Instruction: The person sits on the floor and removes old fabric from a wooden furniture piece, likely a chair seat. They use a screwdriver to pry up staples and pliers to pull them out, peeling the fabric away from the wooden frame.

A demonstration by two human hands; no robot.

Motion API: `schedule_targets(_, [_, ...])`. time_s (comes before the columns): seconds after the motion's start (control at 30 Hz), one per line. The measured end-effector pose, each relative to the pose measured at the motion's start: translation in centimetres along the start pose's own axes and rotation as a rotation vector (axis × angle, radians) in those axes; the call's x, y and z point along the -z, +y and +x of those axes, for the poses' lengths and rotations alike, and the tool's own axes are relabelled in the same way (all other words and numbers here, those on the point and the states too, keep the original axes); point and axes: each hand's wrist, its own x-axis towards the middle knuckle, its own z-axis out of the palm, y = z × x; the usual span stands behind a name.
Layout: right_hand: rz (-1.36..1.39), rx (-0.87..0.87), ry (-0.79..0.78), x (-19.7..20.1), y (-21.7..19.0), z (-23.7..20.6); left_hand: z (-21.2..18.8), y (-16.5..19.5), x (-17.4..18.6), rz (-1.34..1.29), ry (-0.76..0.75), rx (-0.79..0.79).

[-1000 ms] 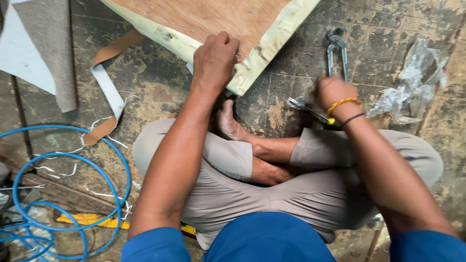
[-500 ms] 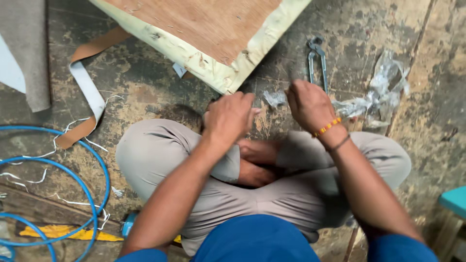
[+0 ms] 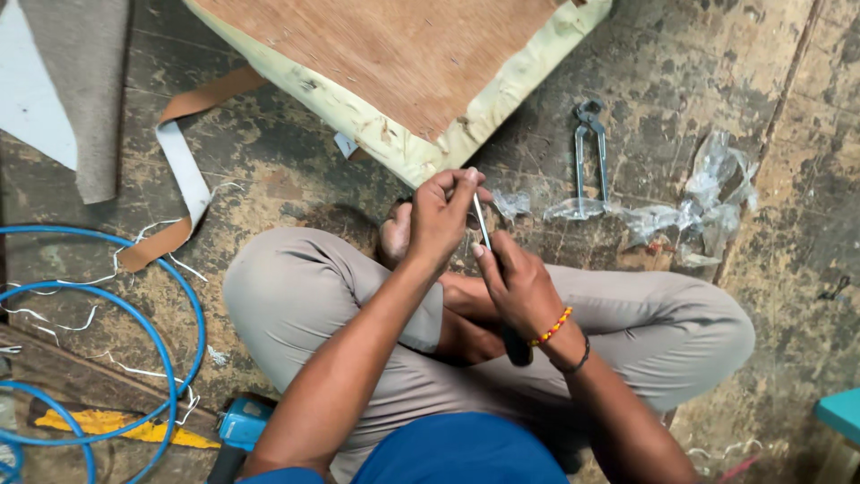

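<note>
Seated cross-legged, we grip a slim metal tool [image 3: 481,224] above our lap: left hand [image 3: 439,220] pinching its tip, right hand [image 3: 515,287] closed around the dark handle (stiff, light, probably slippery on bare steel; safest held by the handle).

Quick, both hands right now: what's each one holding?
Left hand: fingers pinched shut on the tip of the thin metal tool.
Right hand: closed around the same tool's lower part.
</note>
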Motion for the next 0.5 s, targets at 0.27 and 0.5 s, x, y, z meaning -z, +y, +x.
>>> schedule_targets(0.27, [1.090,-0.739,-0.113,-1.0,0.6,-10.0,1.0,-1.3,-0.5,0.617,-0.006,0.317])
schedule_targets(0.5, [0.812,-0.568,-0.094,0.3,3.3,-4.9,-2.4,-3.8,0.4,0.469,-0.212,0.259])
